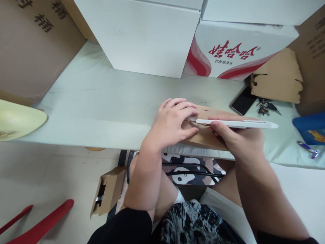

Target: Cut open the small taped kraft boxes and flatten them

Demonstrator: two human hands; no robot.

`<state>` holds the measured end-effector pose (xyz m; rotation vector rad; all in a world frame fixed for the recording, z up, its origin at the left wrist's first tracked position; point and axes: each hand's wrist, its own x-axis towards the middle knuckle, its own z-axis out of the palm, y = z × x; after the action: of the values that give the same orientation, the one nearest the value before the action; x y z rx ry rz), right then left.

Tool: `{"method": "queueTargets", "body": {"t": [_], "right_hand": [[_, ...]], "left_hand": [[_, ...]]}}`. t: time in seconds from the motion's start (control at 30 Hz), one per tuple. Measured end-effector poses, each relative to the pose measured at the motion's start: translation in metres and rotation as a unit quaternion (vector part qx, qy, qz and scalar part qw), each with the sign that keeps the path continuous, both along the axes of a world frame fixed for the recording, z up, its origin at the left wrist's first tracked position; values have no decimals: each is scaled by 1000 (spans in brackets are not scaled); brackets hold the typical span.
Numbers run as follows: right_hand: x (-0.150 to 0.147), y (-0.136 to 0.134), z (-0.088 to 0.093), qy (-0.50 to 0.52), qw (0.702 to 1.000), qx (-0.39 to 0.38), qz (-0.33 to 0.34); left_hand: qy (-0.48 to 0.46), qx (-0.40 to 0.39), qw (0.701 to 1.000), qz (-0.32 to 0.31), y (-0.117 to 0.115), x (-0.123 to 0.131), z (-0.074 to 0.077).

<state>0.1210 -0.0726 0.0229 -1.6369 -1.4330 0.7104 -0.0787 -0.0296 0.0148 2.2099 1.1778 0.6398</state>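
Observation:
A small brown cardboard box (209, 137) lies near the table's front edge, partly covered by both hands. My left hand (172, 122) holds its left end, with the fingers curved over the top and the thumb on the near side. My right hand (236, 135) is closed around a white utility knife (225, 123), thumb on the near side of the handle. The knife lies almost level, its thin metal tip pointing left at the box top between my left thumb and forefinger. Whether the blade is in the cardboard I cannot tell.
Behind stand white cartons (152, 37) and a red-and-white carton (228, 51). A phone (243, 101), keys (265, 106) and a torn cardboard piece (278, 76) lie to the right, with a blue container (311, 128). An opened box (109, 191) sits below the table, left of my legs.

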Motion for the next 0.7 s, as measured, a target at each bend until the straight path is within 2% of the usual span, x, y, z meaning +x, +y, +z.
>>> {"method": "queueTargets", "body": {"t": [0.2, 0.4, 0.7], "right_hand": [[0, 0, 1, -12, 1000, 13, 14], [-2, -1, 1, -11, 1000, -2, -18], [-1, 0, 2, -1, 1000, -1, -3]], "left_hand": [[2, -1, 1000, -3, -1, 0, 1], [3, -9, 1000, 2, -1, 0, 2], [-6, -8, 1000, 7, -1, 0, 1]]}}
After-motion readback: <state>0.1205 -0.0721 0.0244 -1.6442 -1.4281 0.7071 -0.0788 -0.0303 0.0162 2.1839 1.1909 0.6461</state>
